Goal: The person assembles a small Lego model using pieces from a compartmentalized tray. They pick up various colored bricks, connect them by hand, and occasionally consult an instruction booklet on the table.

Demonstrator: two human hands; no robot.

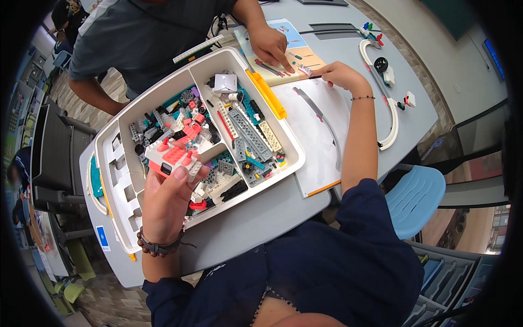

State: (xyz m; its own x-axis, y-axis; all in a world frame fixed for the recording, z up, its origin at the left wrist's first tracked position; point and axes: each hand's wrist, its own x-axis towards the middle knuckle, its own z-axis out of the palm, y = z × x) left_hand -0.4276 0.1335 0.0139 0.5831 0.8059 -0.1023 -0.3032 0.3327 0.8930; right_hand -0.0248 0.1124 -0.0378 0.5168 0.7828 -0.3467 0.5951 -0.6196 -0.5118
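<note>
My left hand is closed around a small coral-and-white brick model, holding it up over the near left part of the sorting tray. Coral pegs stand on top of the model, and a dark part shows in its side. Across the table, my right hand rests with its fingers stretched out at the edge of an instruction booklet. Its fingertips are close to a pictured white-and-red part on the page. A co-worker's hand points a finger at the same booklet from the far side.
Mixed bricks, beams and gears fill the tray's compartments, with a white hub at the back. A curved white track with a black wheel lies to the right. A blue chair stands beside the table.
</note>
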